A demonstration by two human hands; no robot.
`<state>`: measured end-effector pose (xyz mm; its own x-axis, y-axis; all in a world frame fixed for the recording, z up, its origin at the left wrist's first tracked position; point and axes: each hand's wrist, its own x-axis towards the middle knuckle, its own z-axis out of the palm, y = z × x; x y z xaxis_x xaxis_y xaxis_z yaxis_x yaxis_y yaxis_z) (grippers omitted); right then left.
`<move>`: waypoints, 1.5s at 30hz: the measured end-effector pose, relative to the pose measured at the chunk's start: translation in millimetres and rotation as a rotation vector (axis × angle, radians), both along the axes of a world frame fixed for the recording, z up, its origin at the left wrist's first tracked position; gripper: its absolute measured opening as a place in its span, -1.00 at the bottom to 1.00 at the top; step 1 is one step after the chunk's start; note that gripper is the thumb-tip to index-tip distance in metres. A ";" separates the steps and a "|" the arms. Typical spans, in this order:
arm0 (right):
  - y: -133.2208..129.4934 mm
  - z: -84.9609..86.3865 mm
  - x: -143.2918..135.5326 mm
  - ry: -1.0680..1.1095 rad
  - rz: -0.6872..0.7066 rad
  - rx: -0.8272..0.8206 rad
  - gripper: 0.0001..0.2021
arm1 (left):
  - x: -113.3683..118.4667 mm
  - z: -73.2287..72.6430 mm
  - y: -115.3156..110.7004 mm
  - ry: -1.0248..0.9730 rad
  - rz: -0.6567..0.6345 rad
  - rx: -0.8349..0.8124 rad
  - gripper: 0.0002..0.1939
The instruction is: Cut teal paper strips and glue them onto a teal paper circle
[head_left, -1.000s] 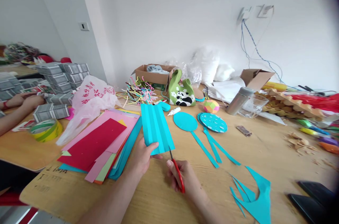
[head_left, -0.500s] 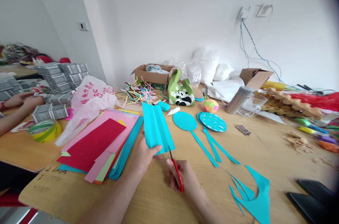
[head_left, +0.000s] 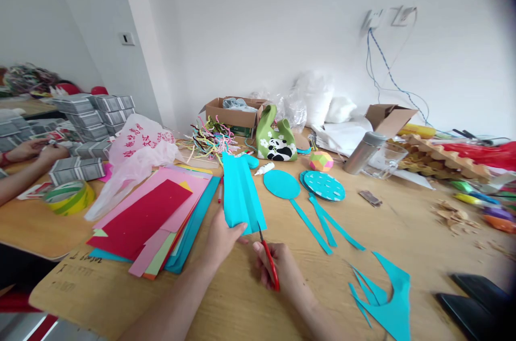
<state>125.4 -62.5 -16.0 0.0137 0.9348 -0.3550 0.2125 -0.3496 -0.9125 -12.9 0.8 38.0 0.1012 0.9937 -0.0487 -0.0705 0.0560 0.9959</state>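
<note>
The creased blue sheet (head_left: 242, 190) is held up over the bench (head_left: 322, 298), btwn the L hand (head_left: 220, 239) and the scissors (head_left: 269, 260). Its lower edge is pinched by the L fingers, w/ thumb on top and fingertips partly hidden underneath; the red handles are grasped by the R fingers of the R hand (head_left: 286, 271). The blades are set at the sheet's lower R corner, near a crease; how wide they are parted can't be told. Main risk, as judged: a crooked cut, since the sheet is gripped at one side only and the far end is unsupported, so it could flex or swing if the blades are pushed. The folds could also spread or slip under the blades, w/ uneven strips resulting. A nick to the L thumb or the hidden fingertips is possible too, as they lie near the blade line & the underside can't be seen well. If the R wrist is turned mid-cut, the paper could be torn rather than sliced. Less likely: the red pen (head_left: 220, 190) beside the sheet could be knocked if the L hand is swung outward, & the stacked coloured paper (head_left: 141, 217) could be nudged by the L forearm. The blue disc w/ strip (head_left: 282, 185) and the blue offcuts (head_left: 399, 303) lie to the R, where they could be creased or dragged if brushed by the R forearm.
</note>
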 end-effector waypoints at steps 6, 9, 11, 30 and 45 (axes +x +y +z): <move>-0.6 2.0 0.6 -0.016 0.006 0.025 -0.36 | 0.9 5.2 -2.1 0.064 0.009 0.081 -0.25; -0.5 2.4 0.5 -0.020 0.003 0.033 -0.36 | 1.0 6.3 -2.5 0.086 0.034 0.121 -0.31; -0.2 2.1 0.6 -0.030 0.000 0.034 -0.36 | 0.9 6.4 -2.3 0.085 0.032 0.103 -0.37; 0.0 1.5 0.1 -0.025 -0.038 0.063 -0.36 | -0.5 -0.6 -3.5 0.162 0.003 0.138 -0.46; 1.0 -2.1 3.5 -0.043 -0.077 0.116 -0.32 | 3.8 -3.8 -7.1 0.161 -0.139 0.031 -0.36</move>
